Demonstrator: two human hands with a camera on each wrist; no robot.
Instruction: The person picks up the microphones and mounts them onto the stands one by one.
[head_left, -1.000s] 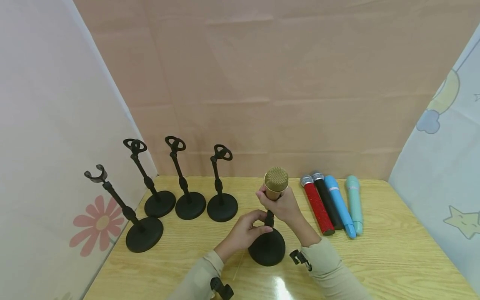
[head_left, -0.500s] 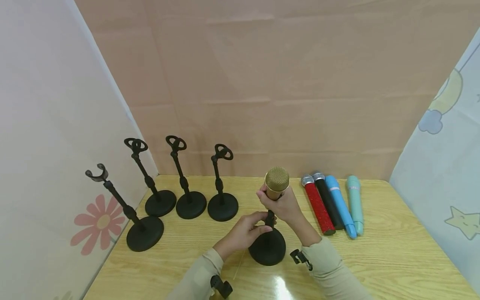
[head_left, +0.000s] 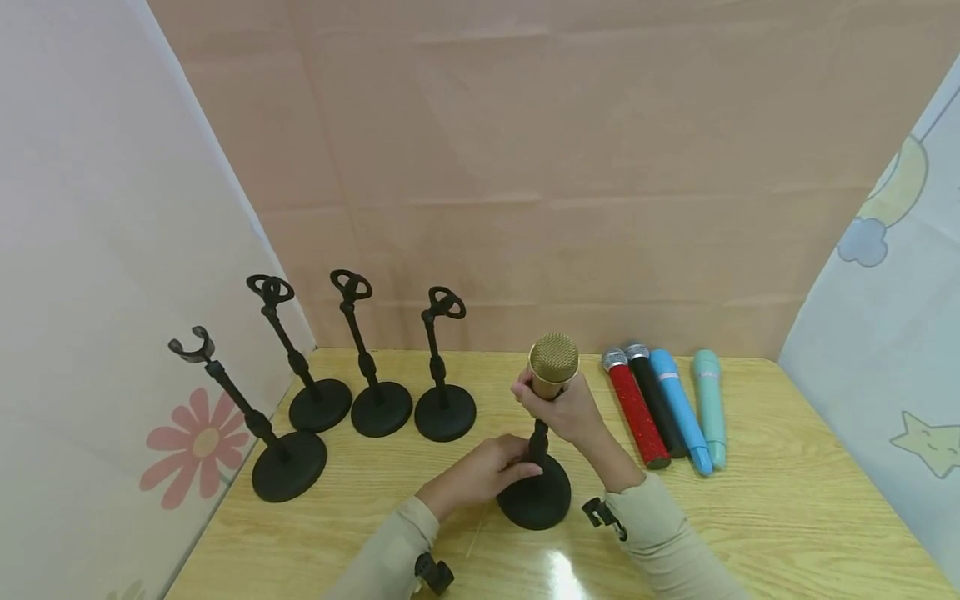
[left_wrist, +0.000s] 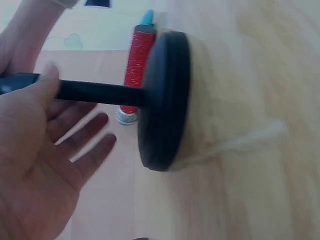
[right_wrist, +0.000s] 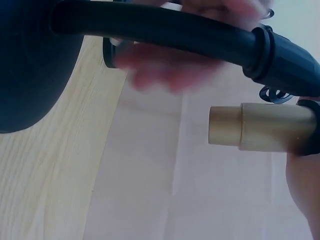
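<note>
A gold microphone (head_left: 554, 358) stands head up in the clip of a black desk stand (head_left: 536, 500). My right hand (head_left: 568, 410) grips the microphone at its upper body; the clip is mostly hidden there. In the right wrist view the gold handle's lower end (right_wrist: 270, 128) juts out of the clip beside the stand's pole (right_wrist: 160, 24). My left hand (head_left: 486, 472) is at the pole just above the round base. Seen from the left wrist, its thumb lies over the pole while the loosely straight fingers (left_wrist: 92, 142) spread behind, apart from it.
Left of my hands stand several black stands, including one with a forked clip (head_left: 197, 348) and one with a ring clip (head_left: 446, 303). To the right lie red (head_left: 637, 412), black (head_left: 658, 404), blue (head_left: 681, 412) and mint (head_left: 709, 408) microphones. A fabric backdrop (head_left: 480, 167) rises behind the table.
My left hand has slid slightly down the pole and left, its fingers loosening. The right hand and gold microphone have stayed in place.
</note>
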